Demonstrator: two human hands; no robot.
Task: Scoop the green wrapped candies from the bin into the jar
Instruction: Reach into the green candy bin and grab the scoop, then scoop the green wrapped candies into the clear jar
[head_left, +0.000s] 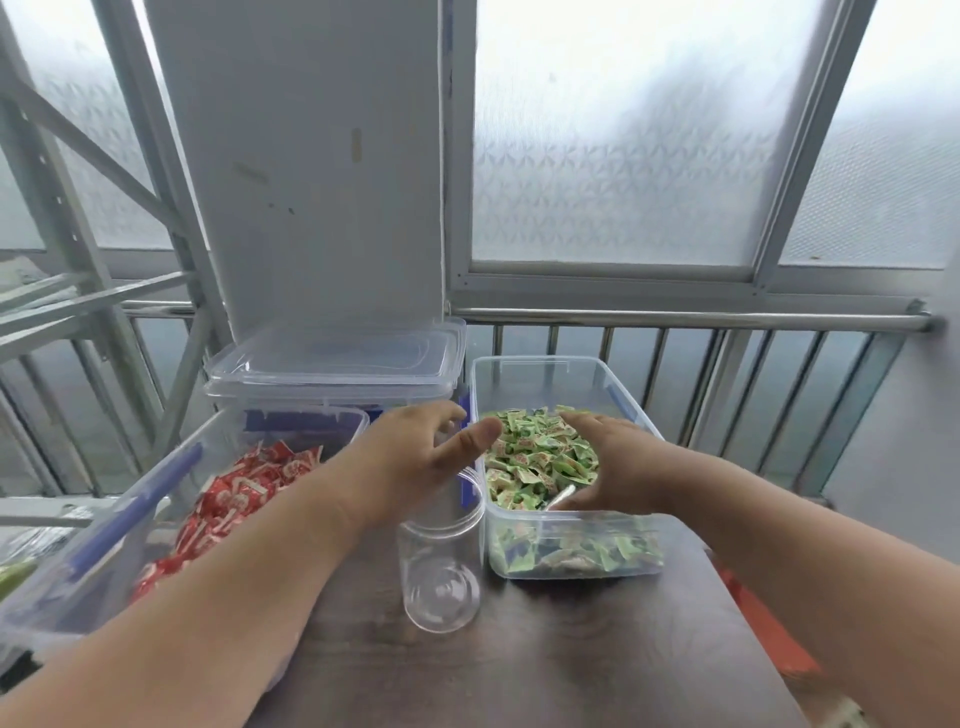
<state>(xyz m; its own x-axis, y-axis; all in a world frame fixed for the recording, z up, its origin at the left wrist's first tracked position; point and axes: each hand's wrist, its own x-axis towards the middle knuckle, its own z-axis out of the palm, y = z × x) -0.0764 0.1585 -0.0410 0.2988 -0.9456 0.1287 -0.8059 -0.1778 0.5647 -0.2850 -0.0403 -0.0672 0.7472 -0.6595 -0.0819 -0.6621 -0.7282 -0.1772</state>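
A clear plastic bin (618, 525) on the right of the dark table holds a heap of green wrapped candies (535, 457). Left of it stands an empty clear jar (441, 566), upright and without a lid. My left hand (415, 457) hovers over the jar's mouth with fingers spread and thumb pointing toward the bin, holding nothing. My right hand (613, 462) rests inside the bin on the candies. Its fingers curl near a pale scoop-like piece (563, 493) that is mostly hidden, so I cannot tell whether they grip it.
A second clear bin (119, 519) with red wrapped candies (234, 499) sits at the left. Behind it stands a lidded clear container (337, 369). A metal railing (675, 319) and frosted windows close off the far side. An orange object (769, 629) lies by the table's right edge.
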